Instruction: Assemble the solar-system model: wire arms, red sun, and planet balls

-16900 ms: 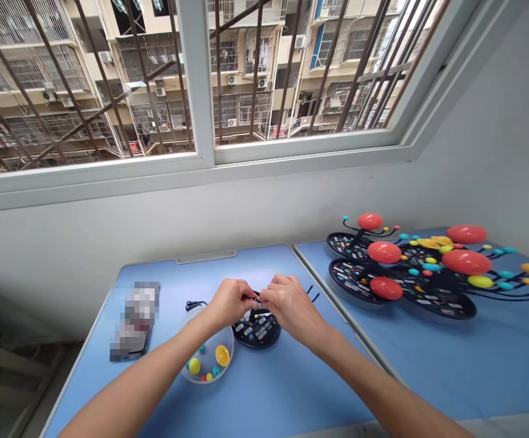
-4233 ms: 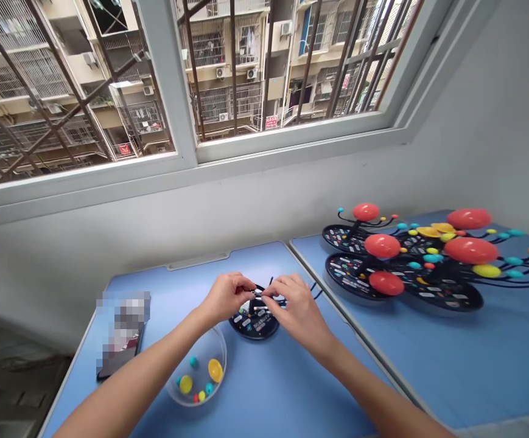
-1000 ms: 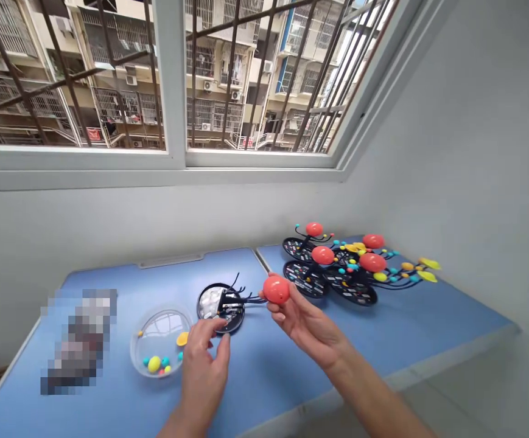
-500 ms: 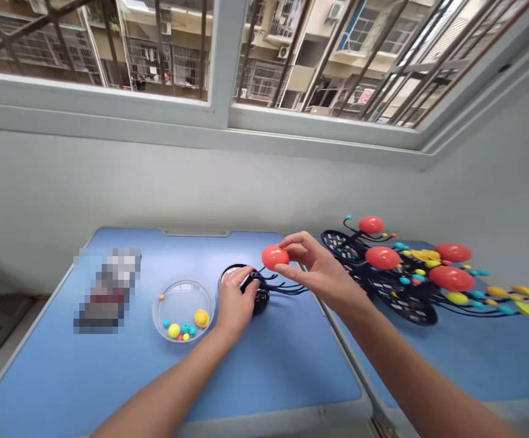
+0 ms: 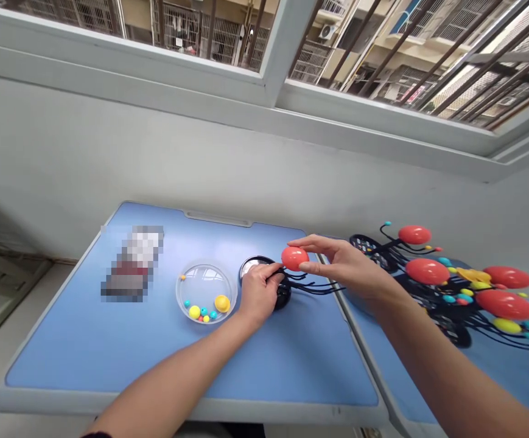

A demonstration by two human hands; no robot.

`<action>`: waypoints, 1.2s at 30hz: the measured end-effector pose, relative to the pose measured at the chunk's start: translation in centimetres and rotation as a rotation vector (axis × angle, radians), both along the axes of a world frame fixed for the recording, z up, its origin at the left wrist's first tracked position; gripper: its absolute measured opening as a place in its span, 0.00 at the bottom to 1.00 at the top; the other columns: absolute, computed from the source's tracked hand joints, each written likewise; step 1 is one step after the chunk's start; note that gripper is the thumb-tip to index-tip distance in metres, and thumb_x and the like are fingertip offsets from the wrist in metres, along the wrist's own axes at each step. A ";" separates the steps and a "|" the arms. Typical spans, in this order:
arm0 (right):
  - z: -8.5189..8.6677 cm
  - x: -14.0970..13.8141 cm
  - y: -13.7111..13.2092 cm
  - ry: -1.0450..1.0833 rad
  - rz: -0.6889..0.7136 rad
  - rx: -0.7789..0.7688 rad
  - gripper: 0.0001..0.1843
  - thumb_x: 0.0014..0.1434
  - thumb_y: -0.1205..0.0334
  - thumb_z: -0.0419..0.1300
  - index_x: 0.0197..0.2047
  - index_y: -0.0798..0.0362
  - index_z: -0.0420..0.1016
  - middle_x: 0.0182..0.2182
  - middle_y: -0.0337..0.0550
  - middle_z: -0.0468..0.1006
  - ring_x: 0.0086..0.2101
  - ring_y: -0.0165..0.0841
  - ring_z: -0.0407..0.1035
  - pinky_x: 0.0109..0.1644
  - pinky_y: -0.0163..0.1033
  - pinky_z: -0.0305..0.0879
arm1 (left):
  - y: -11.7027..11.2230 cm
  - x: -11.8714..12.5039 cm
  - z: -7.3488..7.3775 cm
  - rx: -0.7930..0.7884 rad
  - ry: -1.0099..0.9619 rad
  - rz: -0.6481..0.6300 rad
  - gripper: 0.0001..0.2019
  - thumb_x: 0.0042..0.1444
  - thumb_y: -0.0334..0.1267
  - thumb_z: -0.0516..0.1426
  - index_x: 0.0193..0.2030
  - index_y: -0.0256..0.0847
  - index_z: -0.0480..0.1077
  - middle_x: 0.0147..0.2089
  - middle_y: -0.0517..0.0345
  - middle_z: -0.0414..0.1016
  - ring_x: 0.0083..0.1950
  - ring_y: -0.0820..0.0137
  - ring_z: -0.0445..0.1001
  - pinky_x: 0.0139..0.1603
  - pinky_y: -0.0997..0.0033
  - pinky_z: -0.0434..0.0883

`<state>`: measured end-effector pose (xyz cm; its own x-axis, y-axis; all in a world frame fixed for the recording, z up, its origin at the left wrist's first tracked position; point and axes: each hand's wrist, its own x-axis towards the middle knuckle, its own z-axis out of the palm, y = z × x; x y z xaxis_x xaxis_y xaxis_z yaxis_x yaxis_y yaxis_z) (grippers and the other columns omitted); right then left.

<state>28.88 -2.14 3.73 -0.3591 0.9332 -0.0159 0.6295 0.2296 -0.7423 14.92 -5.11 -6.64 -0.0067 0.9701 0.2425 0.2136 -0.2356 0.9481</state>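
My right hand (image 5: 337,261) pinches a glossy red ball (image 5: 294,258) between thumb and fingers, at the tip of a thin black branch. My left hand (image 5: 260,292) is closed around the black stem of a branched piece, whose round black base (image 5: 283,298) shows partly behind it. Several bare black branches (image 5: 314,287) fan out to the right below the ball. The left fingertips come close to the ball; whether they touch it I cannot tell. Left of this hand lies a clear round dish (image 5: 207,286) holding a yellow cup-shaped piece (image 5: 222,303) and several small coloured beads.
Finished-looking black branched pieces with red balls (image 5: 427,271) and coloured beads crowd the right-hand table. A blurred-out rectangular item (image 5: 134,261) lies at the left of the blue table (image 5: 109,353). Behind are a white wall (image 5: 154,158) and a barred window.
My view has swung, so the table sits further right in the picture. The right hand still has the red ball, now close to the left fingertips, and its fingers are more stretched.
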 end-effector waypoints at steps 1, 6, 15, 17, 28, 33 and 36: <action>0.0 0.0 0.1 -0.048 0.018 0.029 0.20 0.44 0.52 0.65 0.41 0.49 0.75 0.39 0.46 0.76 0.45 0.43 0.68 0.48 0.48 0.63 | 0.0 0.0 0.0 0.004 0.014 0.000 0.12 0.52 0.28 0.55 0.42 0.43 0.74 0.38 0.57 0.77 0.42 0.68 0.71 0.45 0.68 0.68; -0.2 0.3 0.3 -0.149 0.072 0.072 0.18 0.43 0.52 0.65 0.40 0.46 0.76 0.40 0.43 0.77 0.45 0.44 0.69 0.49 0.48 0.62 | 0.0 -0.2 -0.1 0.027 0.032 -0.010 0.10 0.53 0.29 0.55 0.39 0.40 0.74 0.37 0.55 0.77 0.40 0.67 0.72 0.44 0.69 0.67; 1.6 -0.7 -0.1 -0.219 0.047 -0.172 0.25 0.43 0.43 0.62 0.42 0.50 0.72 0.38 0.45 0.78 0.42 0.44 0.69 0.45 0.44 0.62 | 0.2 0.1 -0.6 0.072 0.166 -0.019 0.08 0.54 0.30 0.54 0.37 0.41 0.74 0.36 0.57 0.77 0.39 0.69 0.72 0.44 0.71 0.66; 1.6 -0.7 0.1 -0.179 0.042 -0.252 0.26 0.44 0.42 0.62 0.42 0.50 0.72 0.36 0.45 0.78 0.41 0.42 0.69 0.45 0.44 0.61 | 0.3 0.1 -0.8 0.088 0.206 -0.021 0.08 0.55 0.30 0.54 0.37 0.41 0.73 0.35 0.57 0.77 0.39 0.69 0.71 0.44 0.71 0.66; 0.3 0.2 1.6 -0.129 0.006 -0.355 0.23 0.44 0.44 0.62 0.41 0.48 0.72 0.34 0.41 0.78 0.40 0.38 0.68 0.46 0.42 0.58 | 0.5 0.3 -1.2 0.124 0.251 -0.019 0.07 0.56 0.33 0.53 0.35 0.41 0.73 0.31 0.59 0.75 0.35 0.70 0.70 0.39 0.73 0.64; 1.1 -1.0 0.9 -0.167 -0.037 -0.338 0.23 0.42 0.43 0.63 0.38 0.49 0.71 0.32 0.41 0.79 0.38 0.39 0.69 0.46 0.44 0.59 | 0.5 0.3 -1.3 0.126 0.261 -0.013 0.07 0.56 0.33 0.53 0.34 0.42 0.73 0.32 0.58 0.75 0.36 0.69 0.69 0.40 0.73 0.64; 1.6 -1.6 0.5 -0.194 -0.055 -0.323 0.24 0.42 0.42 0.63 0.37 0.49 0.71 0.32 0.42 0.79 0.38 0.40 0.70 0.46 0.44 0.59 | 0.5 0.3 -1.3 0.128 0.275 -0.012 0.07 0.57 0.33 0.53 0.35 0.42 0.73 0.32 0.58 0.75 0.36 0.69 0.69 0.40 0.73 0.64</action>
